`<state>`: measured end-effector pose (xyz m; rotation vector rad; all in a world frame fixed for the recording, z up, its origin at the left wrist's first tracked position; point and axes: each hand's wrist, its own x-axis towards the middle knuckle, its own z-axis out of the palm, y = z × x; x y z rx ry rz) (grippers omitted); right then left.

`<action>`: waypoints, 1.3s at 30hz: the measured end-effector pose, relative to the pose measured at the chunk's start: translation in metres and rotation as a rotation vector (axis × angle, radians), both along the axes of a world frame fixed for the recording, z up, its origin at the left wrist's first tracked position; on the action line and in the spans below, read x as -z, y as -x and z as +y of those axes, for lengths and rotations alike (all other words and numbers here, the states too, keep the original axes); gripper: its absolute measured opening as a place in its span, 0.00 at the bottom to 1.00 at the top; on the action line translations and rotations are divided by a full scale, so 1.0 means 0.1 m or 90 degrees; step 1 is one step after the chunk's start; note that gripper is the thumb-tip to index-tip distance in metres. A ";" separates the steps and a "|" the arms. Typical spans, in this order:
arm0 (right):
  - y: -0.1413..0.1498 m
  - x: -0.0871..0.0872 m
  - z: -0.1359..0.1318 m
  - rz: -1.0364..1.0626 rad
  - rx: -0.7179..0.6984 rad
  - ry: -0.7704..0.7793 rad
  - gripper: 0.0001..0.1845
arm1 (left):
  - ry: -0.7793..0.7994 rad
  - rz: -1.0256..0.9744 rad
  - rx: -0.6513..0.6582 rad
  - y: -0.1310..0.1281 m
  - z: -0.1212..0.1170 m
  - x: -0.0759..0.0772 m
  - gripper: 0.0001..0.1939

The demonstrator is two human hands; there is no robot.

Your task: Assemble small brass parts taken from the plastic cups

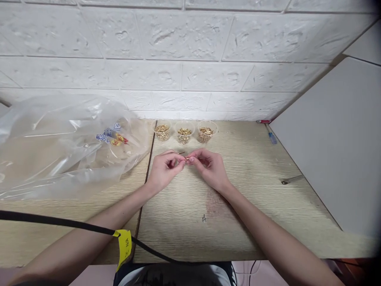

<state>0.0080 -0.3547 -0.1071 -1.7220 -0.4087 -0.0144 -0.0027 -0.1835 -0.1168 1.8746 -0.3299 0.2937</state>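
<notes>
Nearest, at lower left, a black cable with a yellow tag crossed in front of the left forearm; both cable ends were untraceable and the tag lettering only partly legible. At lower centre, a small metal fitting lay alone on the tabletop; exact type too small to tell.

Mid-frame, left hand and right hand met fingertip to fingertip, both pinching a small brass-coloured piece, presumably for fine two-handed control. The fingers covered most of it; whether one part or two, could not tell. A thin brass-coloured pin showed just beyond the left fingers; held or lying, unclear.

At right, a metal tool ran partly out of sight at a white panel. At left, a clear plastic bag was cut off by the frame edge.

Farther, three clear cups of brass-coloured pieces stood in a row, likely for easy reach: left cup, middle cup, right cup. A blue-handled screwdriver lay at upper right.
</notes>
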 end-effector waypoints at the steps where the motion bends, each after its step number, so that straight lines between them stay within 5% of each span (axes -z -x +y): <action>1: 0.00 0.00 0.00 0.001 0.001 0.004 0.14 | 0.002 -0.003 0.001 0.00 0.00 0.00 0.05; 15: 0.03 -0.06 -0.01 -0.084 0.046 0.100 0.09 | 0.069 0.040 -0.006 0.02 -0.01 -0.04 0.05; 31: 0.08 -0.02 0.14 0.162 0.036 -0.191 0.15 | 0.180 0.114 -0.030 0.04 -0.03 -0.10 0.07; 39: 0.11 -0.03 0.18 0.197 0.043 -0.227 0.16 | 0.188 0.091 -0.016 0.03 -0.03 -0.10 0.06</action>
